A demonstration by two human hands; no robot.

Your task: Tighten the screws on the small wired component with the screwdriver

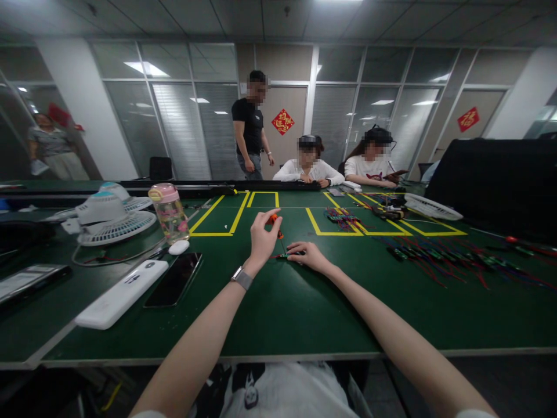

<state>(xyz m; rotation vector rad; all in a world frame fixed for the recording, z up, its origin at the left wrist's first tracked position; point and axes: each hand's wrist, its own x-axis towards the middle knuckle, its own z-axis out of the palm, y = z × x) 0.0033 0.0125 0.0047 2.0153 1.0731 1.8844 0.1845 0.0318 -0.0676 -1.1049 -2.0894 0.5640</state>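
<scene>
My left hand [263, 238] is closed around the orange handle of a small screwdriver [279, 234], held upright with its thin shaft pointing down. The tip reaches a small green circuit board [282, 256] on the table, though I cannot tell whether it touches. My right hand [310, 256] rests low on the table, its fingers closed on the right end of that board. A short red wire sticks out at the board's left side. The fingertips of the right hand partly cover the board.
Wired circuit boards [452, 255] lie on the right, with another bundle [342, 217] on the yellow tape. To the left are a black phone [174, 280], a white power bank [122, 294], a bottle [169, 212] and white fans [117, 223]. Several people are beyond the table [304, 325].
</scene>
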